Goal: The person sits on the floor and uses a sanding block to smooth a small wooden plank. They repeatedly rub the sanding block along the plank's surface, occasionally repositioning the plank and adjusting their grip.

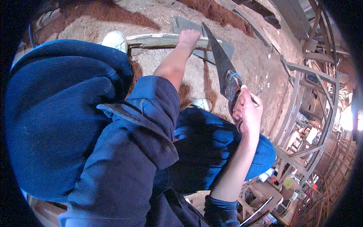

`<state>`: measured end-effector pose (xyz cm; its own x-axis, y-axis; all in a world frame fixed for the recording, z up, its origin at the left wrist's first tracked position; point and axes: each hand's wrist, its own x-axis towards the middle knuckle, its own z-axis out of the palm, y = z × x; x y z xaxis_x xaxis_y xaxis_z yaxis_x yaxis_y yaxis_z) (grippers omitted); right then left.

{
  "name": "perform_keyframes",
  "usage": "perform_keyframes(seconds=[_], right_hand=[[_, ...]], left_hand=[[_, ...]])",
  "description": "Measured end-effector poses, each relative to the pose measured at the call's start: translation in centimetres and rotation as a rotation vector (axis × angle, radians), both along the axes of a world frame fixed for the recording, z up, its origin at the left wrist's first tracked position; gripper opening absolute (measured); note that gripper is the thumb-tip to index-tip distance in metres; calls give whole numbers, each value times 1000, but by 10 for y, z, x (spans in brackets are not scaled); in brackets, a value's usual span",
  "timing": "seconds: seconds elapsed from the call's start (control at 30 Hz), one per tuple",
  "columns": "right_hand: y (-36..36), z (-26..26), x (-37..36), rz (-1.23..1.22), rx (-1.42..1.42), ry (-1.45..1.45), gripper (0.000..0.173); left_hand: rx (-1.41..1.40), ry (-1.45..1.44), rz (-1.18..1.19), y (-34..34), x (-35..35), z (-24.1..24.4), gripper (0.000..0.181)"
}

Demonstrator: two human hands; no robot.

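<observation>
A long pale piece of wood [154, 41] lies low across the ground in front of me. Its right part rests over a flat grey board [185, 24]. My left hand [189, 38] is closed on the wood, right of its middle. In my right hand [248, 109] is the handle of a handsaw, with blue binding where handle and blade meet. The dark, tapering saw blade [221, 58] slants up and left, crossing the wood's right end in view. Whether its teeth touch the wood, I cannot tell. One white shoe [114, 41] is at the wood's left end.
My other shoe [200, 105] stands nearer, on the dirt floor [255, 68] strewn with straw bits. A wooden frame [314, 69] rises on the right. Past it, a cluttered wooden table [262, 193] stands at lower right. Dark timber pieces [252, 27] lie farther off.
</observation>
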<state>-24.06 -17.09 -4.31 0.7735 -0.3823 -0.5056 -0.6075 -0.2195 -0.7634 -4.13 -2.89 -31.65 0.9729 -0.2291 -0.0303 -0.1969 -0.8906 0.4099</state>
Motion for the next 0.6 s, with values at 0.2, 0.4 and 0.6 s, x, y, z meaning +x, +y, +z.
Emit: perform_keyframes(seconds=[0.2,0.4,0.6], right_hand=[[-7,6,1,-131,161,12,40],[-10,36,-10,-164,230,-11,42],[-27,85,-29,-56,365,-104,38]], left_hand=[[-26,-37,8,-2,-6,6,15],[-25,-40,41,-6,-12,16,13],[-19,-21,65,10,-6,6,12]])
